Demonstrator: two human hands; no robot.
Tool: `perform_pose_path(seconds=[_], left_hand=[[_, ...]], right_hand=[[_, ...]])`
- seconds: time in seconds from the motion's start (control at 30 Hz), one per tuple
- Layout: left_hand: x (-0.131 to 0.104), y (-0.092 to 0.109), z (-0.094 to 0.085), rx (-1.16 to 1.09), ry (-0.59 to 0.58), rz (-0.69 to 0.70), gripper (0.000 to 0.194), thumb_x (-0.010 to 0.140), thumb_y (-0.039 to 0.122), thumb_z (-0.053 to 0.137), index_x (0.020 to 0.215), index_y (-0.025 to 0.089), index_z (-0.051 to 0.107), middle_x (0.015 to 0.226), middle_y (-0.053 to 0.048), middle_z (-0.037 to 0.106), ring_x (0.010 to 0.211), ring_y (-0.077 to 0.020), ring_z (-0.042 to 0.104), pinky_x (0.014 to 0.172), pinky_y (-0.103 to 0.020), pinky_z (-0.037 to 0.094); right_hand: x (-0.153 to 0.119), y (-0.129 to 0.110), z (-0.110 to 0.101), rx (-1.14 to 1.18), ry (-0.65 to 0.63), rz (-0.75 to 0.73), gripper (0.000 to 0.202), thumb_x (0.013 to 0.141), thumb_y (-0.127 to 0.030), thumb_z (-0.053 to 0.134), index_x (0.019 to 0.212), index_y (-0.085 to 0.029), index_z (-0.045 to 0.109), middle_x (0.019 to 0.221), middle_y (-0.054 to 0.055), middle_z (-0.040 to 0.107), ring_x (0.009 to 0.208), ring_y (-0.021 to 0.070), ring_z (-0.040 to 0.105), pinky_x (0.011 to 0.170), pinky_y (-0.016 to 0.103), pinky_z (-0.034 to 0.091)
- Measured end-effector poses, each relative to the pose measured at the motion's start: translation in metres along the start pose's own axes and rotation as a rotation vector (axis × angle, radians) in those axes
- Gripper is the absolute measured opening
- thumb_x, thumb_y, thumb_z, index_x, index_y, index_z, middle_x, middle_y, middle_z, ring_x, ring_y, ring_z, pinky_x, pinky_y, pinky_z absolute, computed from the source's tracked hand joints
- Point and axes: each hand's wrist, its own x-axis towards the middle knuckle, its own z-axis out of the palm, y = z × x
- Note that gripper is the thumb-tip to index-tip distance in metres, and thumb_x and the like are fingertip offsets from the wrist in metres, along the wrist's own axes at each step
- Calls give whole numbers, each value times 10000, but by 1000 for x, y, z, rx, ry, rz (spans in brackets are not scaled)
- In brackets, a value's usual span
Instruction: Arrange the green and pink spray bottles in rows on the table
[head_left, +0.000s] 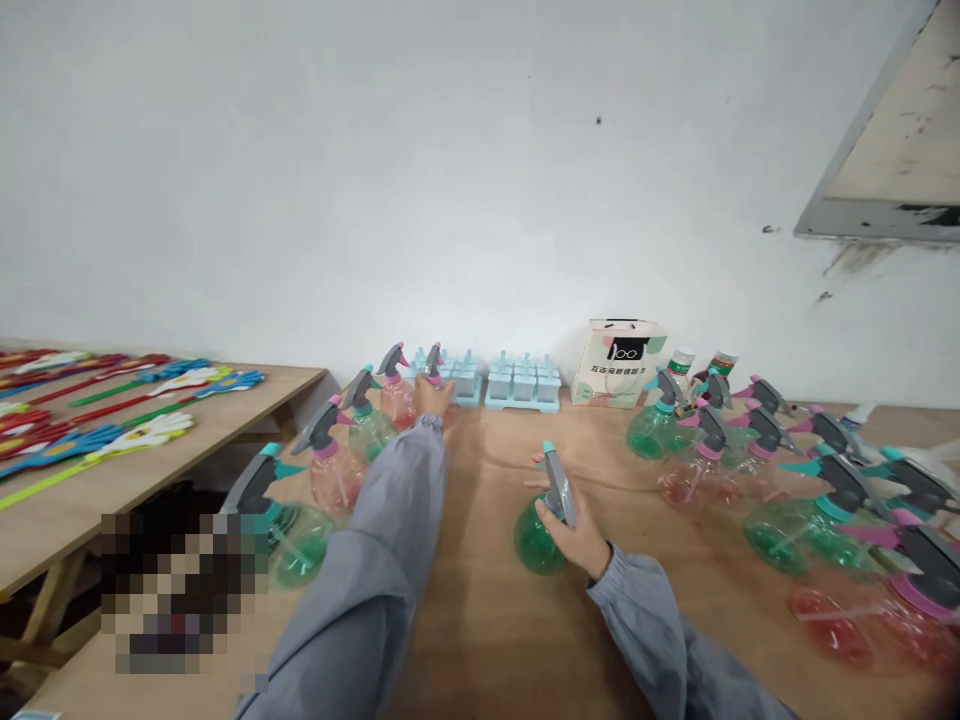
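My left hand (433,397) reaches to the far side of the table, its fingers closed round the neck of a pink spray bottle (435,362); most of that bottle is behind the hand. Nearer to me, my right hand (577,530) grips a green spray bottle (536,545) with a grey and teal trigger head, held upright at mid-table. Left of my left arm stands a row of pink and green spray bottles, among them a pink one (334,480) and a green one (300,550). Whether the bottle under my left hand touches the table is hidden.
Several spray bottles (697,475) crowd the table's right side. Light blue ice-pop moulds (523,385) and a printed carton (619,365) stand against the wall. On the left, another table (225,430) bears colourful hand-shaped sticks (142,435).
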Motion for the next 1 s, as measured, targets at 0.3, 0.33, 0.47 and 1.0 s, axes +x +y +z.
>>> perform_pose_path(seconds=[0.3, 0.33, 0.47, 1.0], left_hand=[[-73, -9, -24, 166, -111, 114, 352, 842, 447, 623, 1025, 158, 539, 1183, -175, 603, 1226, -341, 517, 1003, -471, 397], [-86, -12, -31, 176, -117, 143, 376, 833, 460, 628, 1035, 155, 539, 1175, -176, 601, 1224, -345, 517, 998, -471, 404], [-128, -25, -57, 208, -86, 367, 503, 786, 529, 656, 1091, 147, 536, 1083, -161, 602, 1117, -355, 573, 937, -483, 465], [-183, -46, -91, -121, -80, 348, 594, 715, 509, 728, 1144, 196, 461, 1019, -126, 663, 937, -313, 692, 787, -475, 578]], right_hand=[[24, -12, -24, 294, 3, 287, 454, 765, -525, 670, 1136, -264, 689, 1085, 81, 728, 1121, 293, 629, 1053, 482, 424], [26, -14, -28, 337, -21, 316, 446, 750, -516, 678, 1110, -253, 698, 1074, 84, 731, 1117, 299, 629, 1040, 479, 429], [31, -24, -40, 483, -201, 330, 446, 710, -453, 704, 1104, -243, 691, 1080, 75, 732, 1081, 286, 650, 986, 446, 463], [31, -16, -40, 567, -192, 319, 415, 765, -570, 635, 989, -223, 679, 1013, 81, 723, 1022, 265, 651, 979, 424, 458]])
